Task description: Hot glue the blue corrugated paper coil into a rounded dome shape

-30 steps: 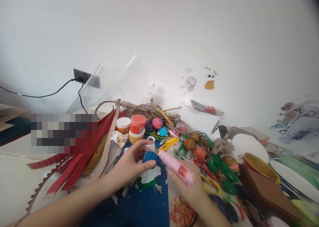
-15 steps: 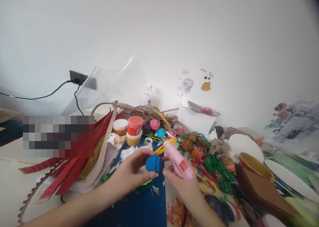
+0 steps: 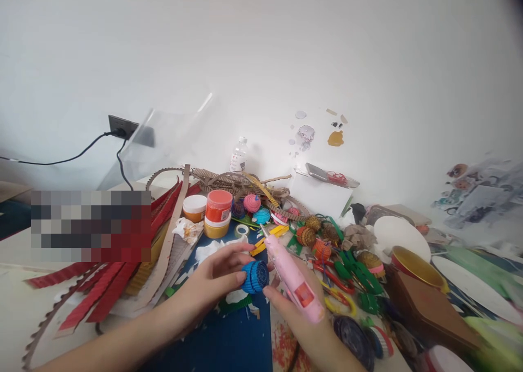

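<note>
Between the fingers and thumb of my left hand (image 3: pixel 223 276) sits a small blue roll of coiled corrugated paper (image 3: pixel 255 277), its ribbed spiral end turned toward me. My right hand (image 3: pixel 296 296) is closed around a pink hot glue gun (image 3: pixel 292 276) with a red patch on its side. The gun's nozzle points up and away to the left, apart from the roll. My right thumb is close to the roll's lower right edge; whether it touches, I cannot tell. Beneath my hands are a dark blue mat (image 3: pixel 229 336) and crumpled white tissue (image 3: pixel 210 249).
Red corrugated strips (image 3: pixel 108 290) lie to the left. Stacked paint jars (image 3: pixel 218 214) and a clear bottle (image 3: pixel 239 155) stand behind. On the right are coiled paper balls (image 3: pixel 307 235), yellow-handled scissors (image 3: pixel 341 301), green pieces (image 3: pixel 363 271) and a brown box (image 3: pixel 433 306).
The blue roll has been turned so its spiral end shows, and it sits slightly further right. My right thumb has come closer to it. The glue gun has tilted and shifted slightly.
</note>
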Demonstrator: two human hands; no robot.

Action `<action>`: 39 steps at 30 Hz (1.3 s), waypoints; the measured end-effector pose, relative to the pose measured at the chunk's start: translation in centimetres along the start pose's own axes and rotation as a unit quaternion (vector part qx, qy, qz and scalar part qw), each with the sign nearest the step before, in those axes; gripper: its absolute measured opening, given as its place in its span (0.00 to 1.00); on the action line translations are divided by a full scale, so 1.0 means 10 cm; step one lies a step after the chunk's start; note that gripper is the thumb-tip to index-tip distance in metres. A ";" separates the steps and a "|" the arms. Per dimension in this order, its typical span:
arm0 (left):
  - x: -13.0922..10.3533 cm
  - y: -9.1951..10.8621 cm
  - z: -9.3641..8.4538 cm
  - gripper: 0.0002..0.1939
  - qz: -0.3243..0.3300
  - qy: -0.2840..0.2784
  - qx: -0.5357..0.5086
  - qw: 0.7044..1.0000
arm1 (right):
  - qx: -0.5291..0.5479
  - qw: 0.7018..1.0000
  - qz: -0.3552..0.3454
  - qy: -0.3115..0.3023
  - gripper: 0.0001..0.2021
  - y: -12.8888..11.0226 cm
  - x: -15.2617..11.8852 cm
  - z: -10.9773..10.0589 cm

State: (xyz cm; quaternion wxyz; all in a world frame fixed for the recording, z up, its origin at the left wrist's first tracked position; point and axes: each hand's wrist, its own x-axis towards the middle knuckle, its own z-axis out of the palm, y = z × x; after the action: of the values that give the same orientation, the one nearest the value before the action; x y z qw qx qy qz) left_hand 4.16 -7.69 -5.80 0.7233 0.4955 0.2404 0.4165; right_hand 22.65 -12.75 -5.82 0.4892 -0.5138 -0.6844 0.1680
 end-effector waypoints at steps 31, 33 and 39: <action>0.02 -0.05 0.00 0.14 0.026 -0.015 0.046 0.998 | -0.050 0.996 -0.078 0.017 0.12 -0.10 0.02 0.02; 0.01 -0.04 0.01 0.14 0.019 -0.017 0.036 0.999 | -0.052 0.995 -0.087 0.014 0.13 -0.11 0.02 0.02; -0.04 0.01 0.07 0.14 0.008 0.014 0.031 0.999 | -0.059 0.992 -0.112 0.015 0.12 -0.12 0.03 0.02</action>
State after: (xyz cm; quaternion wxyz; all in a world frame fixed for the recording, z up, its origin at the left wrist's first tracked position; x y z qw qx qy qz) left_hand 4.43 -8.34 -5.45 0.7010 0.5137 0.2594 0.4212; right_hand 21.86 -12.99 -4.87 0.4836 -0.4647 -0.7390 0.0638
